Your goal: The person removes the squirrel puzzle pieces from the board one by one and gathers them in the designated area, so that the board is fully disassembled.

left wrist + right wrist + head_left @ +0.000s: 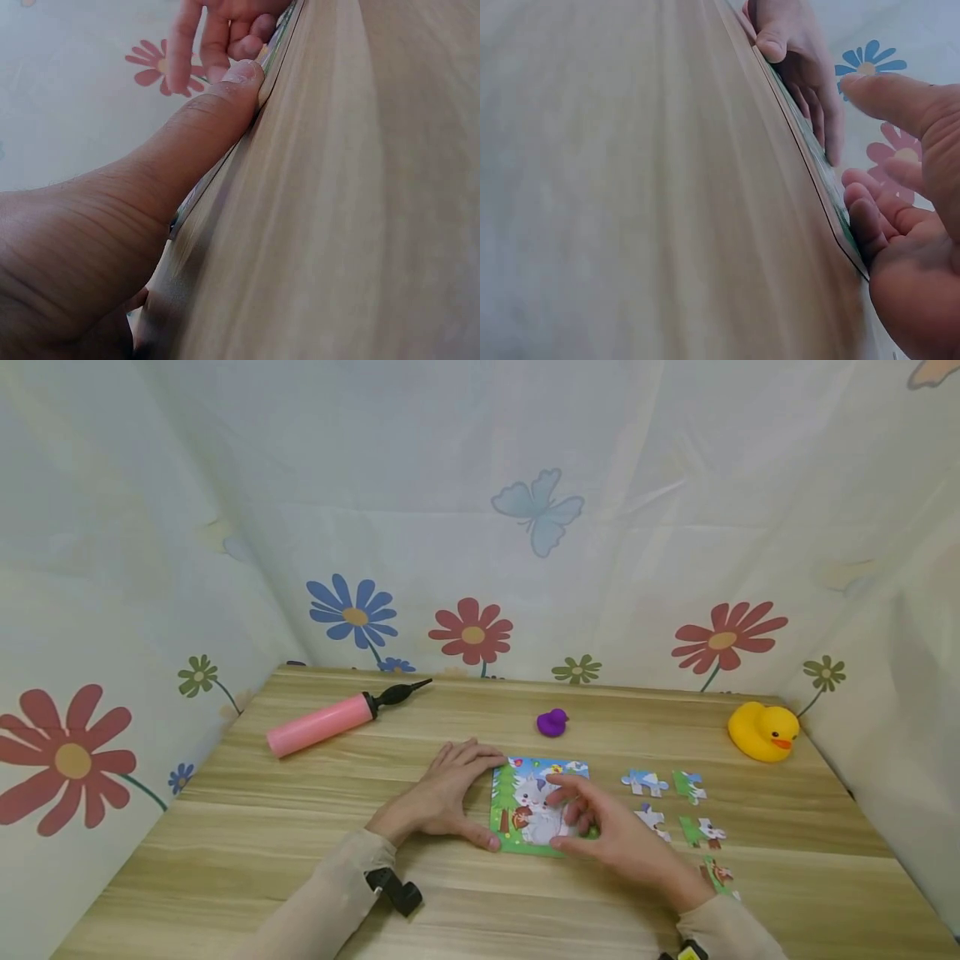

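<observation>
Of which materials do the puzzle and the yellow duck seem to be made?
Puzzle: probably cardboard with a smooth printed face; the board looks thin and flat-edged. Yellow duck: likely rubber or soft plastic, smooth; its body is rounded and evenly coloured.

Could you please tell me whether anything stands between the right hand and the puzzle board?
Nothing visible stands between the right hand and the puzzle board; the loose pieces lie to the board's right.

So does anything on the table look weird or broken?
I see nothing spilled or broken. The pink pump, lying slantwise at the left, seems an odd match for the loose puzzle pieces, which sit to the right of the picture board.
</observation>
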`<state>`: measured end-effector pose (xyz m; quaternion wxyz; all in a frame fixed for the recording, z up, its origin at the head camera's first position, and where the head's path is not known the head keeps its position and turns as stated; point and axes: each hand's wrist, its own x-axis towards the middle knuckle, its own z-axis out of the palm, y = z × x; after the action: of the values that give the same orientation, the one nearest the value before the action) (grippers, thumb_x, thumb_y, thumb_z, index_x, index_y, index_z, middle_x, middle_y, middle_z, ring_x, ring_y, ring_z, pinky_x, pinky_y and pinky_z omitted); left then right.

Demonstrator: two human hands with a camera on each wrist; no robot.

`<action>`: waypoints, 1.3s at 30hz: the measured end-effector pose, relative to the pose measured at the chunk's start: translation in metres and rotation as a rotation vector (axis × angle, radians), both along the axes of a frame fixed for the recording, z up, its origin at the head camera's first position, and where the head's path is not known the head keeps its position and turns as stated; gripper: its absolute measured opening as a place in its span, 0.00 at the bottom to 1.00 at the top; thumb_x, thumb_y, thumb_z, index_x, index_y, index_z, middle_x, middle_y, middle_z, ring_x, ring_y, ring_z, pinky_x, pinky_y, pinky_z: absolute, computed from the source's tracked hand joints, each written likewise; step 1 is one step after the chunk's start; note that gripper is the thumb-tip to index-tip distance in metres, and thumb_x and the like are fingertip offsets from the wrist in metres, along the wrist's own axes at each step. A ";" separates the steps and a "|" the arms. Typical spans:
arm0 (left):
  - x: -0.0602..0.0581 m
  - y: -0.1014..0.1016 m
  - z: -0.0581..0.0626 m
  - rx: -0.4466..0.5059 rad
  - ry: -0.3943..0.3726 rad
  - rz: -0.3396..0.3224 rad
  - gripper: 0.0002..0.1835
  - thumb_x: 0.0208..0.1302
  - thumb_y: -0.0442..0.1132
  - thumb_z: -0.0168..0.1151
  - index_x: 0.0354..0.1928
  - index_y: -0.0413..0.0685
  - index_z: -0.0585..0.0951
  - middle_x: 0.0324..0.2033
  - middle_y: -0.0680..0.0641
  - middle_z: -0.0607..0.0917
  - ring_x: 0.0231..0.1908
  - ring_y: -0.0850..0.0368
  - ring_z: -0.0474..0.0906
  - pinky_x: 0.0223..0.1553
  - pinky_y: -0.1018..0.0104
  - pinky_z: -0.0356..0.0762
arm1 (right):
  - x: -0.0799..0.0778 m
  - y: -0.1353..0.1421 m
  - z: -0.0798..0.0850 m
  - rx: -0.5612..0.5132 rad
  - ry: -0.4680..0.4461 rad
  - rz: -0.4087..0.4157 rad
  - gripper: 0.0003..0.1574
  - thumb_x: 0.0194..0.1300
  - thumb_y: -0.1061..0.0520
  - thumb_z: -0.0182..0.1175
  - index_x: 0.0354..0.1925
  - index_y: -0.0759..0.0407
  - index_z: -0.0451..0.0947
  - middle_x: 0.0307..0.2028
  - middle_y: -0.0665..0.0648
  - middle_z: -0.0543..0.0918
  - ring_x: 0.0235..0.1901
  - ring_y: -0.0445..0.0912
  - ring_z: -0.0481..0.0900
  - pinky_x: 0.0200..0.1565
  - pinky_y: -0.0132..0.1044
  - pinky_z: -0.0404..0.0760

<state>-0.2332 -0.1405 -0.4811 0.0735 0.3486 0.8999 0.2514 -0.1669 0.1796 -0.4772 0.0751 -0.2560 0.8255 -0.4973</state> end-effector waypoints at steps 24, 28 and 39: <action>0.000 0.000 0.000 0.006 0.001 -0.005 0.64 0.51 0.74 0.84 0.86 0.57 0.67 0.84 0.50 0.65 0.88 0.35 0.45 0.88 0.33 0.31 | 0.002 -0.006 -0.001 0.232 0.162 0.036 0.36 0.70 0.50 0.80 0.73 0.48 0.82 0.48 0.48 0.79 0.43 0.42 0.75 0.44 0.33 0.80; 0.000 0.000 0.000 0.007 0.003 -0.004 0.64 0.51 0.73 0.84 0.86 0.56 0.67 0.84 0.50 0.65 0.88 0.35 0.45 0.87 0.32 0.32 | 0.004 -0.007 0.001 0.247 0.122 0.052 0.33 0.73 0.50 0.77 0.73 0.46 0.83 0.51 0.50 0.76 0.44 0.43 0.74 0.44 0.33 0.79; 0.001 0.000 0.001 0.001 0.000 -0.003 0.64 0.51 0.73 0.85 0.86 0.56 0.67 0.84 0.50 0.65 0.88 0.35 0.45 0.87 0.32 0.32 | 0.005 -0.006 0.000 0.231 0.105 0.063 0.32 0.73 0.50 0.77 0.73 0.43 0.83 0.50 0.52 0.72 0.43 0.44 0.73 0.43 0.34 0.77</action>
<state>-0.2326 -0.1402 -0.4801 0.0738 0.3498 0.8993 0.2519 -0.1621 0.1734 -0.4772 0.0764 -0.2970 0.8717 -0.3821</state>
